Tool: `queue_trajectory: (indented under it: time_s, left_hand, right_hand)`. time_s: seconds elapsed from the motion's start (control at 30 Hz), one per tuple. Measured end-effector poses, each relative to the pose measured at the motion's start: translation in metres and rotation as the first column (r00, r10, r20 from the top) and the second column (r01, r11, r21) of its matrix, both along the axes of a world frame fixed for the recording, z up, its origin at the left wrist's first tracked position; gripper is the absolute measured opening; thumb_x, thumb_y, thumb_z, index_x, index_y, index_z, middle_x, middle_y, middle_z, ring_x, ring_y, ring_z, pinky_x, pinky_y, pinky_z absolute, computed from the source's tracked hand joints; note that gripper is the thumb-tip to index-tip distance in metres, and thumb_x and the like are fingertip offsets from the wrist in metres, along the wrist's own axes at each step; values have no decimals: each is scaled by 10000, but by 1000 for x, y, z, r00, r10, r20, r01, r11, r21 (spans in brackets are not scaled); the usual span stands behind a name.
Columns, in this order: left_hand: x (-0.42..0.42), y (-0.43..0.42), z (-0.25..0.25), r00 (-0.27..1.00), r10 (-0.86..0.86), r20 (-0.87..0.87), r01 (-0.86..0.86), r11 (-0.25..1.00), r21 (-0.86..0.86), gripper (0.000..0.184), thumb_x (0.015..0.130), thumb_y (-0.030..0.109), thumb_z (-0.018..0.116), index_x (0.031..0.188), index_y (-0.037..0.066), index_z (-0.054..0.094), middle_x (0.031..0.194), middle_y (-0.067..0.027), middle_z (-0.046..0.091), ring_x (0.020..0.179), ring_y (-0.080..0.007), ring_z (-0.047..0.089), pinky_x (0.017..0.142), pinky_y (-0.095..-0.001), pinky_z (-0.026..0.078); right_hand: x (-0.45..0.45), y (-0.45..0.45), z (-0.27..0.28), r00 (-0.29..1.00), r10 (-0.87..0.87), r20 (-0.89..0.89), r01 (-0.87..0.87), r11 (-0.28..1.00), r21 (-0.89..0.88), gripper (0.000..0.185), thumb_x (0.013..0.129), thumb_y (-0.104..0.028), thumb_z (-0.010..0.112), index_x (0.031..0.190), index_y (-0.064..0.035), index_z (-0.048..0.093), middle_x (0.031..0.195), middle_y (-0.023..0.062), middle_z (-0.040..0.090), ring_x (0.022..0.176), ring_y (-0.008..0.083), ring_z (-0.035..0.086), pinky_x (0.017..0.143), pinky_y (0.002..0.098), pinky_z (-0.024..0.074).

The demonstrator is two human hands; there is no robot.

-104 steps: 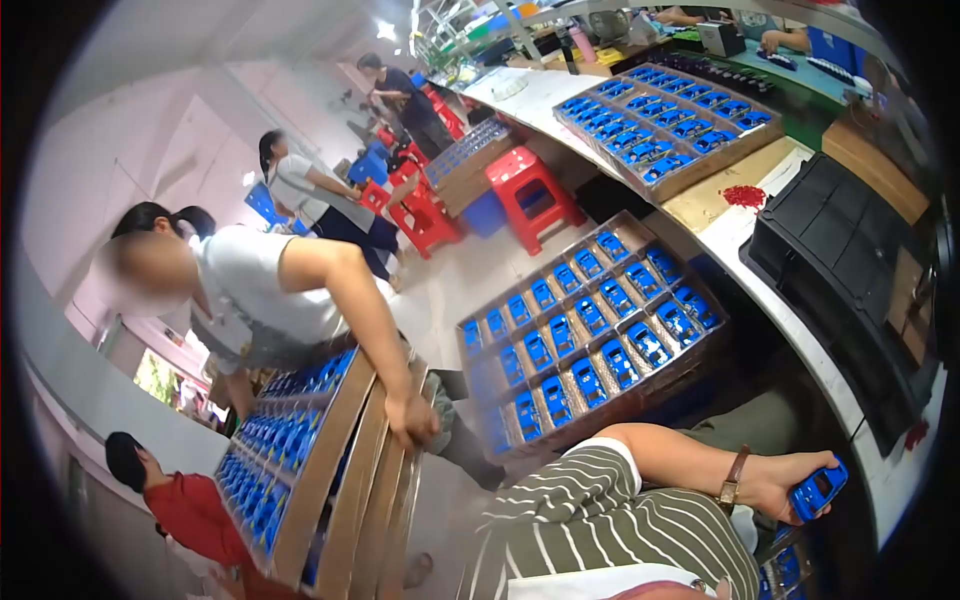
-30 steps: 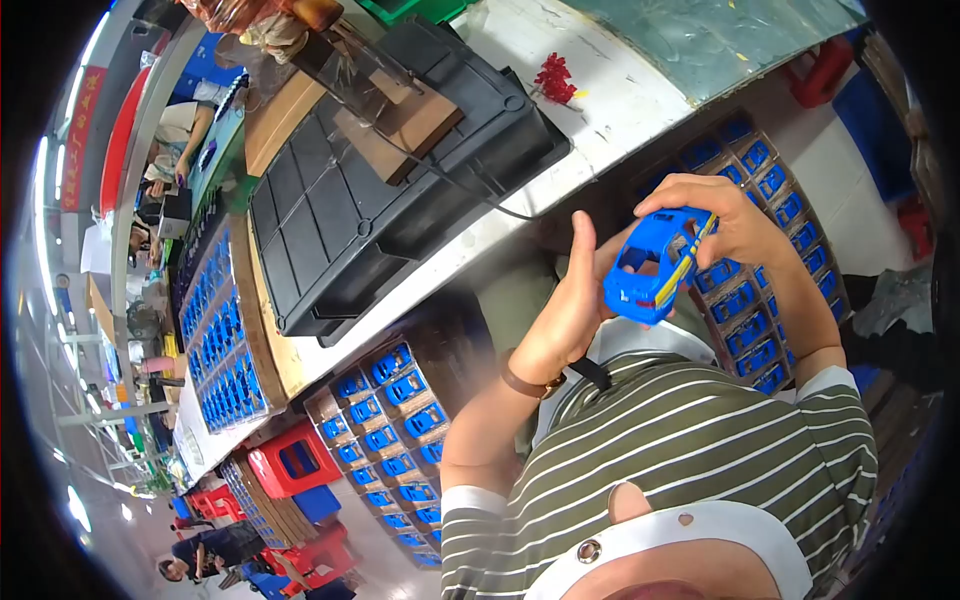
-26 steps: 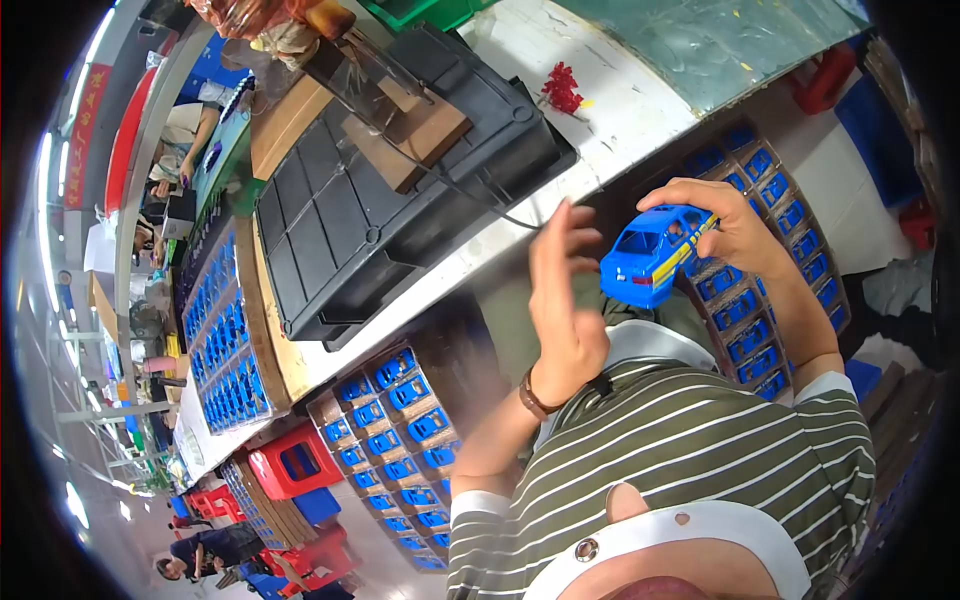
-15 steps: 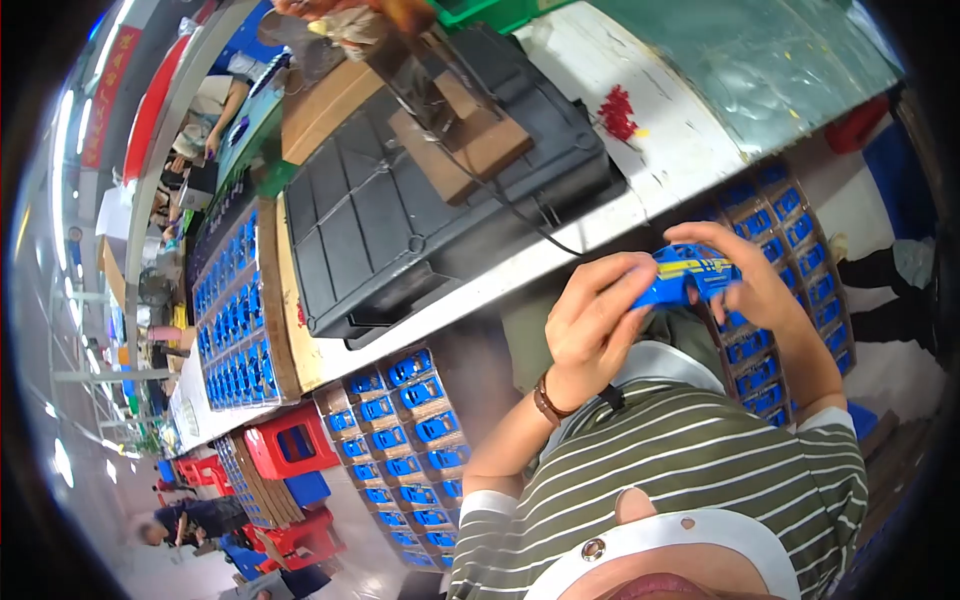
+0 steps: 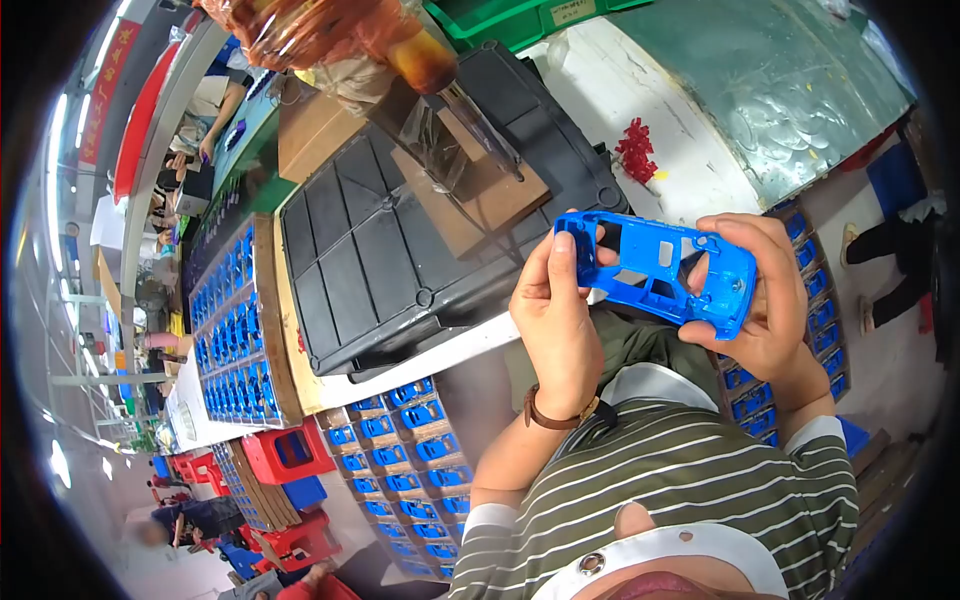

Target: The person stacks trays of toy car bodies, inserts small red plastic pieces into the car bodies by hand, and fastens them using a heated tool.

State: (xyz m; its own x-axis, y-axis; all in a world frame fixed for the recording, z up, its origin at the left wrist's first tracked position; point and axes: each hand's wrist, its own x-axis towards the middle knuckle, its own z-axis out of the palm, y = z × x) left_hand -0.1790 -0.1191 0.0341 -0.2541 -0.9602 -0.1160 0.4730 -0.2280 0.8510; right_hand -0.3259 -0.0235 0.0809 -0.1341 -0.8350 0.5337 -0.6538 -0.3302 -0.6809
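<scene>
Between both hands I hold a blue plastic toy car body (image 5: 640, 282), its hollow underside turned toward me. My left hand (image 5: 560, 315) grips one end, the thumb pressed on the inner face. At the other end, my right hand (image 5: 765, 285) has its fingers and thumb closed around the shell. The car body is just above the front edge of the bench, beside a black plastic crate lid (image 5: 345, 255).
On the black crate stands a wooden block (image 5: 510, 205) with a metal post and plastic-wrapped fixture (image 5: 330, 40). Small red parts (image 5: 635, 150) lie on the white bench. Trays of blue car bodies (image 5: 240, 330) sit left; more trays (image 5: 405, 470) flank me. Red stools (image 5: 290, 450) stand behind.
The car body has turned over, from its printed blue and yellow side to its hollow underside. Both hands have shifted their grip to its ends and raised it slightly.
</scene>
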Motion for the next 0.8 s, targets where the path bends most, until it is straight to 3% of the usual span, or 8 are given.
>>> queue_trajectory:
  time_s: [0.1, 0.17, 0.27, 0.47, 0.6, 0.8]
  left_hand:
    - [1, -3, 11, 994, -54, -97, 61, 996, 69, 348, 962, 283, 414, 1031, -6, 594, 920, -92, 656, 818, -139, 627, 716, -250, 493]
    - [8, -7, 13, 971, -150, -184, 170, 980, 98, 407, 975, 313, 335, 1163, -6, 504, 1074, -118, 605, 950, -183, 609, 792, -291, 511]
    - [14, -13, 23, 939, -204, -278, 263, 945, 192, 432, 973, 301, 339, 1280, 2, 391, 1221, -139, 517, 1026, -209, 577, 866, -322, 503]
    - [16, -29, 24, 952, -174, -250, 231, 948, 221, 423, 973, 326, 352, 1205, -11, 459, 1190, -144, 543, 1016, -205, 586, 833, -302, 520]
    - [16, -34, 27, 961, -158, -226, 206, 957, 206, 443, 969, 360, 350, 1176, -8, 482, 1171, -140, 558, 1011, -192, 590, 822, -292, 524]
    - [18, -39, 27, 971, -150, -188, 181, 971, 159, 439, 966, 362, 360, 1159, -4, 505, 1130, -134, 588, 981, -168, 600, 816, -286, 521]
  right_hand:
    - [-1, -16, 16, 990, -26, -137, 22, 999, -36, 748, 582, -332, 803, 1168, 11, 490, 1058, 156, 537, 930, 269, 564, 788, 329, 461]
    - [-1, -28, 17, 981, -75, -178, 67, 997, -48, 846, 525, -478, 779, 1150, 17, 496, 1012, 150, 550, 877, 247, 575, 770, 319, 456]
    - [0, -44, 24, 993, -48, -106, 47, 999, -10, 847, 511, -469, 791, 1144, 23, 515, 996, 134, 545, 866, 231, 564, 756, 304, 445]
    - [3, -71, 30, 998, -39, -49, 39, 999, -4, 854, 481, -499, 787, 1111, 24, 547, 946, 97, 547, 830, 178, 553, 662, 261, 448]
    - [0, -85, 31, 983, -71, -170, 53, 993, -106, 872, 475, -568, 751, 1084, 26, 563, 884, 90, 556, 777, 167, 557, 641, 253, 445]
    - [4, -95, 36, 972, -150, -183, 131, 985, -114, 954, 443, -665, 696, 1053, 59, 569, 795, 77, 558, 707, 154, 535, 625, 253, 427]
